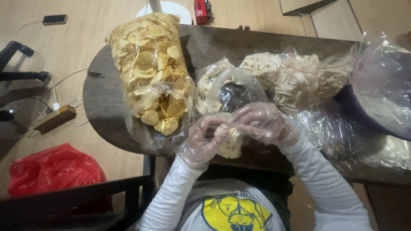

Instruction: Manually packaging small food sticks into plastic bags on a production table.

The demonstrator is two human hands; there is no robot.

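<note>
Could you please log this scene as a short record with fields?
left hand: gloved, fingers on the small bag
right hand: gloved, also gripping the small bag
small bag: pale stick snacks, held over the table edge
chip bag: large, clear, round yellow chips, open end towards the person
stick bags: clear, behind the hands
red bag: on the floor

Glossy clear plastic gloves [261,122]; dark, worn, matt wooden table [107,98].

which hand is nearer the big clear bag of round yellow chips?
Left. The left hand, in a clear plastic glove, sits just right of the open end of the big clear bag of round yellow chips. The right hand is farther right, beyond the small packet of pale sticks both hands hold.
</note>
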